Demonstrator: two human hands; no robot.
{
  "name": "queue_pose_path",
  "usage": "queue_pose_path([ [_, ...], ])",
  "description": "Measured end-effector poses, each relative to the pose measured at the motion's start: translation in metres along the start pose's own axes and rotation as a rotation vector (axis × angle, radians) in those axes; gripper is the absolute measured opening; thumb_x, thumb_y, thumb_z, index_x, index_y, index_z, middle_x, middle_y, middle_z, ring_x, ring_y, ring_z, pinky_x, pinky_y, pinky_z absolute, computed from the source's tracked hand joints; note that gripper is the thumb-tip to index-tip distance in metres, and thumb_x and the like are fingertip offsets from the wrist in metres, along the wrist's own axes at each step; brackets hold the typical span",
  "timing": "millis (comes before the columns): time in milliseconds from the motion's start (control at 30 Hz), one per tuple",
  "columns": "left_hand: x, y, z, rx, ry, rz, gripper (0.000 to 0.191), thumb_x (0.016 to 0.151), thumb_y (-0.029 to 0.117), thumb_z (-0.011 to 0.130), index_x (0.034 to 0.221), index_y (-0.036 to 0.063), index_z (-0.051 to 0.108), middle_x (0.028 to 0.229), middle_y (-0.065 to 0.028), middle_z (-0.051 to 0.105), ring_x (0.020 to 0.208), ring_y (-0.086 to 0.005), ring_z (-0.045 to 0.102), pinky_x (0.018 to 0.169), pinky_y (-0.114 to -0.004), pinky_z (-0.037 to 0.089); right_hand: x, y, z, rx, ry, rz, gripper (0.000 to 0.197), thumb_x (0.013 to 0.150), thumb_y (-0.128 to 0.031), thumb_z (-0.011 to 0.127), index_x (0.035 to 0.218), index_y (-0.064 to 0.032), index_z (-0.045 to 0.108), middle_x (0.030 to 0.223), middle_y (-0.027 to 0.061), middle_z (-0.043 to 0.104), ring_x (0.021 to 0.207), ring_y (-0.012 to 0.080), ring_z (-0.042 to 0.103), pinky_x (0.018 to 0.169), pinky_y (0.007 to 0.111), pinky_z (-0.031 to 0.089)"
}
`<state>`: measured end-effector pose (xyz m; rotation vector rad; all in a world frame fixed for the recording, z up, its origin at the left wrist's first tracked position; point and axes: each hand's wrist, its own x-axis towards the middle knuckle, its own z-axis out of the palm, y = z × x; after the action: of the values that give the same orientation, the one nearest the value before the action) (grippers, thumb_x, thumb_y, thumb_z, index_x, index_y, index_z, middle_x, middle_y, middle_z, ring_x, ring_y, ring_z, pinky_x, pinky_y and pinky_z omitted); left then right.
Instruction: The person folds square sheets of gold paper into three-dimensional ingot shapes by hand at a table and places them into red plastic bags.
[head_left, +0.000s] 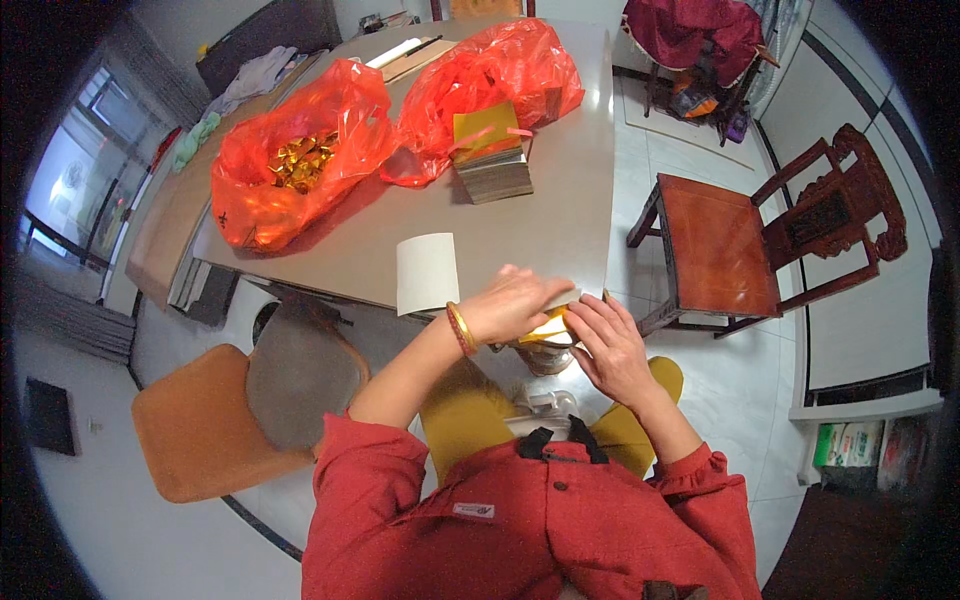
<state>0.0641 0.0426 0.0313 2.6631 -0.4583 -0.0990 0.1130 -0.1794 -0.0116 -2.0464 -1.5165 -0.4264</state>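
Observation:
Near the table's front right corner, my left hand (510, 304) and my right hand (611, 345) are both on a shiny gold foil sheet (547, 328). The sheet lies between them, partly hidden by the fingers. A white sheet of paper (427, 274) rests at the table's front edge, left of my hands. Farther back stands a thick stack of foil paper (493, 176), gold on top, with pink strips. The red plastic bag (255, 202) at the left holds folded gold foil pieces (302, 161).
Another red plastic bag (487, 67) lies behind the stack on the grey table (345, 247). A carved wooden chair (720, 247) stands at the right, an orange-backed chair (199, 427) at the left. Below my hands is a metal container (547, 361).

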Motion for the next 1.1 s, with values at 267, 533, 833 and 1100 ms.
queue_pose_path([
  [267,-0.042,0.046,0.057,0.278,0.475,0.048,0.034,0.08,0.011,0.055,0.11,-0.0028,0.061,0.104,-0.0118,0.062,0.099,-0.0264,0.057,0.089,-0.037,0.047,-0.008,-0.003,0.013,-0.027,0.127,0.01,0.037,0.072,-0.006,0.071,0.109,-0.0044,0.066,0.107,0.0068,0.064,0.091,0.0244,0.059,0.083,0.04,0.045],
  [533,-0.046,0.038,0.067,0.169,0.556,0.023,0.038,0.081,0.01,0.054,0.117,0.0022,0.062,0.118,-0.0097,0.06,0.112,-0.0268,0.055,0.098,-0.04,0.044,0.005,0.03,0.01,0.295,0.063,0.042,0.013,0.076,-0.011,0.073,0.088,-0.009,0.07,0.092,0.0021,0.063,0.085,0.0243,0.054,0.077,0.036,0.043],
  [833,-0.049,0.027,0.068,0.049,0.535,0.009,0.035,0.083,0.009,0.053,0.117,0.0047,0.063,0.119,-0.0079,0.061,0.114,-0.0248,0.055,0.101,-0.042,0.041,0.017,0.025,0.022,0.446,0.043,0.392,0.014,0.073,-0.011,0.074,0.075,-0.0049,0.061,0.094,0.0042,0.057,0.092,0.0229,0.049,0.077,0.033,0.042],
  [1100,-0.049,0.03,0.067,0.071,0.554,0.003,0.038,0.085,0.01,0.052,0.122,0.0059,0.061,0.119,-0.0074,0.061,0.113,-0.0238,0.055,0.101,-0.041,0.042,0.017,0.015,0.025,0.425,0.105,0.465,0.016,0.073,-0.012,0.074,0.072,-0.0045,0.06,0.097,0.0073,0.056,0.092,0.0245,0.049,0.079,0.034,0.042],
])
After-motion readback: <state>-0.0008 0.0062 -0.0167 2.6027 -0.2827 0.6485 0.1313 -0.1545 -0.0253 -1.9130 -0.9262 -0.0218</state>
